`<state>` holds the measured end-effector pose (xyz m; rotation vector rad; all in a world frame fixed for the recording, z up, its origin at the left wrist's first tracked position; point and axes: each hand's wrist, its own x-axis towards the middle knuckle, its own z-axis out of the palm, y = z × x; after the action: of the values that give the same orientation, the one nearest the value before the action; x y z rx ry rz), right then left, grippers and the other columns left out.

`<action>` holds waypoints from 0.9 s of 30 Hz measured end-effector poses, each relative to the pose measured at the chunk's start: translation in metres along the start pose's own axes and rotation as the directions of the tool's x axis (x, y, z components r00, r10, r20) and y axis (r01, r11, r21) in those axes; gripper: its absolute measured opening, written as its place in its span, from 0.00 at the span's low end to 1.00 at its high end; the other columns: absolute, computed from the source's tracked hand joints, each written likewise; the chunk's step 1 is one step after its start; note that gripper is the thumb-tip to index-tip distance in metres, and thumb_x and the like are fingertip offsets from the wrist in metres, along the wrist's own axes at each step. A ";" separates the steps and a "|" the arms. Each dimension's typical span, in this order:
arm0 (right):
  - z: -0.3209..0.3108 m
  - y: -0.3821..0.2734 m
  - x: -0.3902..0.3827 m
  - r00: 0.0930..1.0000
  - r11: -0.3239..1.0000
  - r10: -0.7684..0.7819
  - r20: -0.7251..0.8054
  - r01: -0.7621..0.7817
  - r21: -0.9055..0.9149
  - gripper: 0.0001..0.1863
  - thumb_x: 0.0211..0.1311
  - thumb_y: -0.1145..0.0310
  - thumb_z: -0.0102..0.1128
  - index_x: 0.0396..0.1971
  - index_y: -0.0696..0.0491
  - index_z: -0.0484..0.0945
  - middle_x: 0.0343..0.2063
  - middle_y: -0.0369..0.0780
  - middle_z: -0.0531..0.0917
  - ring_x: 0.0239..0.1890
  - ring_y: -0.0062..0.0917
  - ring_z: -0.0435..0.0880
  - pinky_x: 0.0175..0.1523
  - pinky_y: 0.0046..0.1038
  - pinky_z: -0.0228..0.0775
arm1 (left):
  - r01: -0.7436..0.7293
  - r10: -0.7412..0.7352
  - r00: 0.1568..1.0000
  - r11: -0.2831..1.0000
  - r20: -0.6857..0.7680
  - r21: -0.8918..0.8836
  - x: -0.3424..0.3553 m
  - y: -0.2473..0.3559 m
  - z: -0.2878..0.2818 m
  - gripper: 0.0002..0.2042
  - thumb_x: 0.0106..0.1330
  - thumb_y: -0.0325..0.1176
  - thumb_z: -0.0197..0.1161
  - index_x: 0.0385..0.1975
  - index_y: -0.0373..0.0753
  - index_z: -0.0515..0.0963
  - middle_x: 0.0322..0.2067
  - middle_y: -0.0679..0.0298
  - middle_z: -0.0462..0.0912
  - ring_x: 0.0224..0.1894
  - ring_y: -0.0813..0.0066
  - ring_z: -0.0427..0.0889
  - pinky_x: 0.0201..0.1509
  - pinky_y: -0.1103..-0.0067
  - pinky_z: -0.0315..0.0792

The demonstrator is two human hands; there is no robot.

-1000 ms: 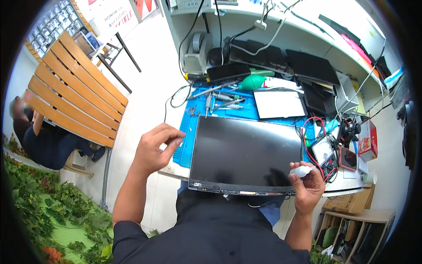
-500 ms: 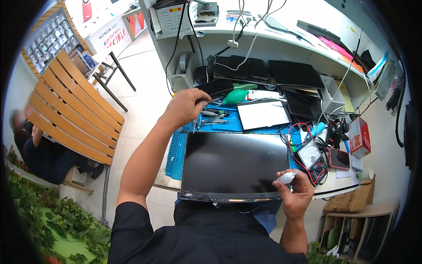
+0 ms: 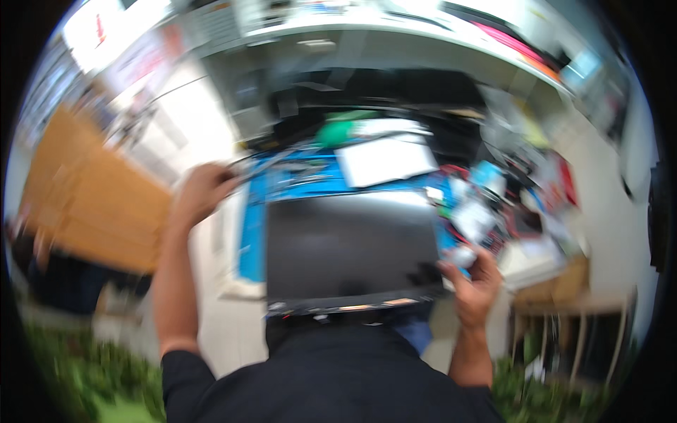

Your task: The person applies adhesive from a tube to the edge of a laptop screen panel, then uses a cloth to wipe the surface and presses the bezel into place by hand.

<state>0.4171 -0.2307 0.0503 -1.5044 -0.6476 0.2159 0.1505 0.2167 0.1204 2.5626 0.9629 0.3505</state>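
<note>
The view is motion-blurred. My left hand (image 3: 204,189) is closed on a long, thin silvery tool (image 3: 271,162) beside the upper left of the blue mat (image 3: 252,233). My right hand (image 3: 472,285) grips a small white squeeze bottle (image 3: 462,257) at the right edge of a black laptop screen panel (image 3: 349,250), which lies flat at the front of the desk. Behind the panel are more slender tools, a green blower bulb (image 3: 333,134) and a white flat sheet or pad (image 3: 384,159).
A white shelf (image 3: 331,25) spans the back, with dark devices beneath. Cables, a meter and boxes crowd the right, above a cardboard box (image 3: 571,275) and a low cabinet (image 3: 620,307). A person (image 3: 56,278) sits behind the orange slatted tabletop (image 3: 92,190) at left.
My left hand reached up to the tools and is now back out to the left with a long tool in it. The view has shifted and blurred; my right hand still has the bottle.
</note>
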 end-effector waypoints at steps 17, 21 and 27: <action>-0.190 0.072 0.319 0.936 0.386 -0.235 -0.264 -0.160 -0.909 0.16 0.64 0.69 0.73 0.47 0.63 0.89 0.48 0.61 0.91 0.53 0.58 0.92 0.60 0.53 0.84 | -0.161 0.101 0.969 0.950 -0.223 -0.268 -0.099 0.004 0.007 0.05 0.73 0.24 0.73 0.43 0.29 0.86 0.32 0.63 0.85 0.34 0.77 0.81 0.41 0.80 0.75; -0.203 0.103 0.357 0.930 0.288 -0.161 -0.331 -0.276 -0.917 0.17 0.57 0.70 0.73 0.45 0.61 0.91 0.45 0.62 0.91 0.55 0.57 0.91 0.64 0.52 0.84 | -0.207 0.161 0.963 0.956 -0.217 -0.207 -0.131 0.029 0.002 0.04 0.71 0.21 0.72 0.41 0.29 0.86 0.31 0.60 0.84 0.32 0.73 0.81 0.39 0.78 0.73; -0.193 0.104 0.357 0.949 0.257 -0.100 -0.300 -0.266 -0.929 0.19 0.57 0.68 0.76 0.46 0.61 0.90 0.50 0.61 0.91 0.57 0.55 0.92 0.66 0.49 0.84 | -0.114 0.044 0.960 0.964 -0.278 -0.241 -0.178 0.015 -0.001 0.04 0.73 0.21 0.71 0.42 0.29 0.84 0.34 0.58 0.84 0.34 0.74 0.81 0.41 0.79 0.74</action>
<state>0.8354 -0.2020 0.0555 -2.7509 -0.4134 -0.4711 0.0281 0.0872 0.1105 2.3594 0.8419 0.8116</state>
